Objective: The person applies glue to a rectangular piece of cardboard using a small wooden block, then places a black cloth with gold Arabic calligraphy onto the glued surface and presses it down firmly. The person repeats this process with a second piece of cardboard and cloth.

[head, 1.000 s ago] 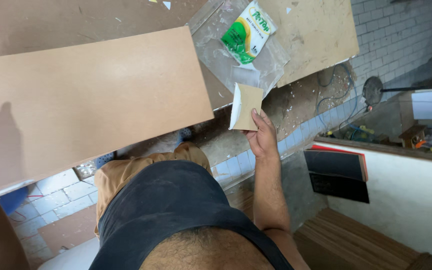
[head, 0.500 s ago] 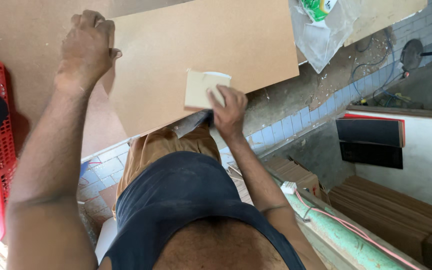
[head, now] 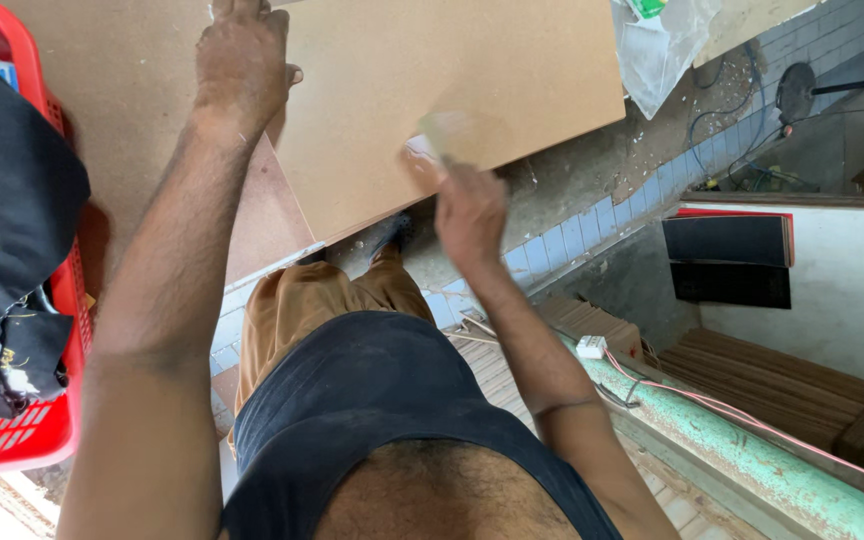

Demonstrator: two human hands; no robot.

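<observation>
My left hand (head: 242, 60) has come up onto the far edge of the fibreboard panel (head: 452, 80), pressing flat. My right hand (head: 469, 210) now grips the blurred sandpaper piece (head: 457, 135), rubbing the panel's near edge. Red basket (head: 12, 440) sits left.

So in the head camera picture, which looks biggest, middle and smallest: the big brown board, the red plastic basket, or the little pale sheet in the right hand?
1. Flat light-brown fibreboard panel, biggest.
2. Red plastic basket, though the frame's edge cuts it off and it sits nearer the camera, so this is less sure.
3. Small pale blurred sheet held by the right hand, smallest.
</observation>
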